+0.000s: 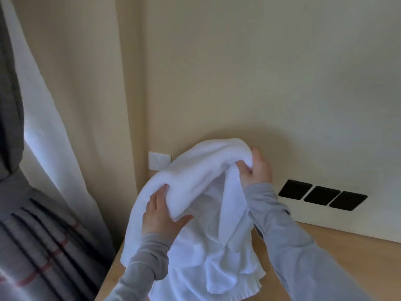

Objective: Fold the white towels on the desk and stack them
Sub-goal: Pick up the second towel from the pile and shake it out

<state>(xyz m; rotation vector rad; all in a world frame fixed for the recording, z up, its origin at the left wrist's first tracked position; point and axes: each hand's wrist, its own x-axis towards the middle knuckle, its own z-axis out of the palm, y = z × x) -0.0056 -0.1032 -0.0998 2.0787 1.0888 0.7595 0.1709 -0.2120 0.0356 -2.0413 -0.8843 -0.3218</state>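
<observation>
A cream, smooth wall (217,72) stands behind a light wooden desk (351,257) with a matte top. A soft, thick white towel (201,170) with a terry surface is lifted above the left part of the desk. Its upper edge makes a rounded, rolled arch between the two hands, and the rest hangs in loose creases until the lower end, with a ribbed border, lies on the desk.

On the wall, a small white switch plate (159,160) is partly hidden behind the towel. Three black square sockets (322,195) sit in a row at the right. At the left hang a thin white curtain (43,127) and a grey curtain (32,235) with dark and red stripes.

The left hand (162,213) holds the rolled edge low at the left, thumb spread out on the near side. The right hand (258,168) is higher, fingers curled tight around a bunch of the towel. Both arms wear grey sleeves (293,246).
</observation>
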